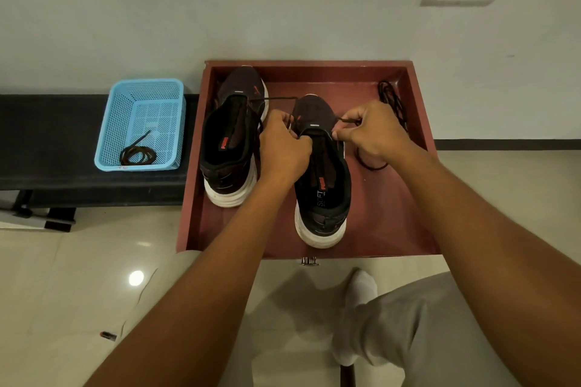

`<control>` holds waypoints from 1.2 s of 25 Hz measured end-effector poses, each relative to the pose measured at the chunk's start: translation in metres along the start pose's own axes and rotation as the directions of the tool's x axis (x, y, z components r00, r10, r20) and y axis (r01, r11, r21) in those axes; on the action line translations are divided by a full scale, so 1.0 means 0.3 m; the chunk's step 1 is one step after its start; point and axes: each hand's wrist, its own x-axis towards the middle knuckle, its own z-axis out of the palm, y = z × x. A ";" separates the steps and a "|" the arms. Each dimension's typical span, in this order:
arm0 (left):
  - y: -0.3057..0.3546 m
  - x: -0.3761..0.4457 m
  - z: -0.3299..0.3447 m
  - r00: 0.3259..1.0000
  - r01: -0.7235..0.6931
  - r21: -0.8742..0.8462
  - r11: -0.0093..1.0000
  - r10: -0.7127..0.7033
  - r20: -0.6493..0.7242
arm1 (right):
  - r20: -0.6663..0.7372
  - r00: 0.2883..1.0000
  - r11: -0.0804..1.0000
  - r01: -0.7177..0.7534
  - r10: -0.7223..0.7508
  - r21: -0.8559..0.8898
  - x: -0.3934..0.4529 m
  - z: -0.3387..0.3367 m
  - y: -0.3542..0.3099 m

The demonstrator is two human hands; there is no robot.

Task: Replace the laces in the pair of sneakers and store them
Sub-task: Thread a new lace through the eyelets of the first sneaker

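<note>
Reaching over the near wall of the red drawer (195, 229), the person's left hand (283, 148) grips the nearer sneaker (323, 198) at its tongue, fingers curled, while the right hand (374, 132) pinches a dark lace end (344, 119) just beside that sneaker's toe. Further back in the drawer stands the second sneaker (232, 141), a loose lace (393, 100) lies by the drawer's far right wall, and left of the drawer a blue basket (141, 122) on the black desk (47, 135) holds a coiled lace (138, 154).

Both hands' fingers (341, 134) pinching a dark lace (345, 119) over the right sneaker (323, 195) in a red tray (418, 198)
</note>
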 end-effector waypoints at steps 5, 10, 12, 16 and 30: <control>-0.001 -0.004 0.003 1.000 0.007 0.015 1.000 -0.007 0.006 | 0.014 0.999 0.998 -0.032 0.031 0.049 0.007 -0.004 0.011; -0.001 -0.002 0.005 1.000 0.012 0.032 0.999 -0.012 -0.002 | 0.054 0.998 0.994 -0.036 0.031 0.106 0.004 -0.007 0.025; -0.003 0.000 0.006 1.000 0.017 0.036 0.999 -0.016 -0.002 | 0.058 0.998 0.991 -0.034 0.027 0.130 -0.004 -0.011 0.028; -0.006 0.003 0.008 1.000 0.018 0.029 0.999 -0.018 -0.002 | 0.066 0.997 0.984 -0.049 0.038 0.173 -0.006 -0.014 0.035; 0.184 -0.005 -0.026 0.996 -0.085 -0.155 0.984 0.083 -0.024 | -0.092 0.988 0.832 -0.056 0.128 0.551 0.013 -0.101 -0.140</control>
